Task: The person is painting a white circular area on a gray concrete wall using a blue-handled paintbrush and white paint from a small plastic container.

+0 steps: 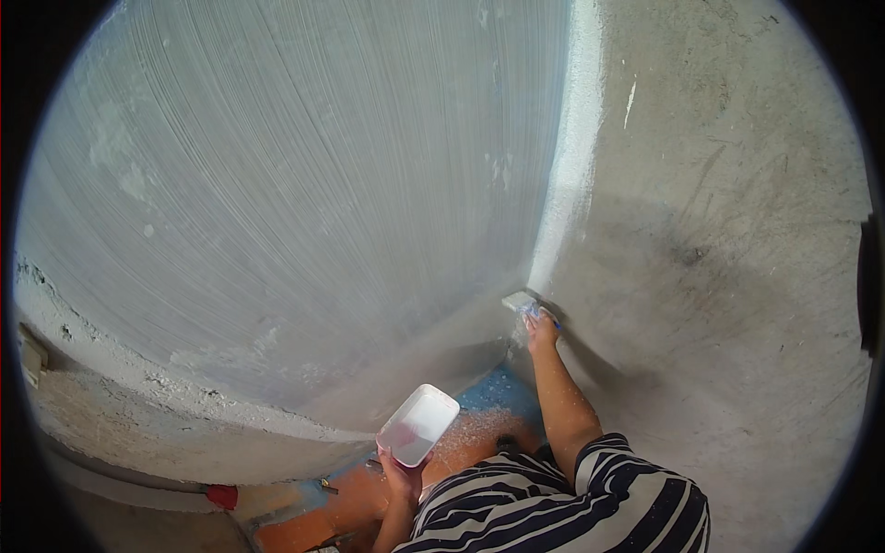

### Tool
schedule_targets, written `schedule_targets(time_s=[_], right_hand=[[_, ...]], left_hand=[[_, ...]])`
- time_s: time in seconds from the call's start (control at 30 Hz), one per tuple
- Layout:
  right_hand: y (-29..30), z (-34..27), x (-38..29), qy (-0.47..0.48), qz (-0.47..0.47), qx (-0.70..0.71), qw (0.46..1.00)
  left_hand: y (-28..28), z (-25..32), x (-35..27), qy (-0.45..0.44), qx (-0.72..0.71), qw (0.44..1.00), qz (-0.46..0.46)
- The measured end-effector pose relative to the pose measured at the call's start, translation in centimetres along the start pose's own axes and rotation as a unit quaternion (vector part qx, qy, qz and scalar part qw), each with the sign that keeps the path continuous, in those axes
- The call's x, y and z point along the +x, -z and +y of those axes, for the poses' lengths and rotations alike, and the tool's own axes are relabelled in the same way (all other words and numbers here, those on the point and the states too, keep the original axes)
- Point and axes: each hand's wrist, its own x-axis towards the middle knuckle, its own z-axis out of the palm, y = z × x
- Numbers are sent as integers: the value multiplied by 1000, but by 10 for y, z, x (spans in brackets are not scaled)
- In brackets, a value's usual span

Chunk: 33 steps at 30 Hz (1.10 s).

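My right hand (543, 329) grips a flat paintbrush (520, 301) with a blue handle, out at arm's length. Its bristles are by the corner where two walls meet, just under the lower end of a white paint band (575, 131). Whether they touch the surface I cannot tell. In my left hand (402, 478) is a white rectangular plastic tub (419, 423), held from below near my body. White paint seems to lie inside it, with a pinkish patch toward the near end.
A streaked pale grey wall (332, 180) fills the left; a bare cement wall (719, 290) rises close on my right. Below, the orange floor (477, 439) carries white splatter and a blue patch (499, 394). A red object (222, 496) sits lower left.
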Motion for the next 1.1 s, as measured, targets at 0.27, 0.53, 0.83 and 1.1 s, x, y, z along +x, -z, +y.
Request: schedule_targets(time_s=[0.27, 0.53, 0.83, 1.1], right_hand=[[-93, -17, -88, 51, -149, 6, 987], [-219, -142, -177, 148, -296, 79, 940], [-423, -284, -268, 276, -404, 118, 864], [-548, -398, -345, 309, -462, 192, 809]], left_hand=[[13, 1, -6, -21, -4, 1000, 16], [27, -9, 4, 0, -38, 999, -19], [42, -5, 19, 42, -101, 993, 34], [41, -8, 25, 13, -105, 994, -4]])
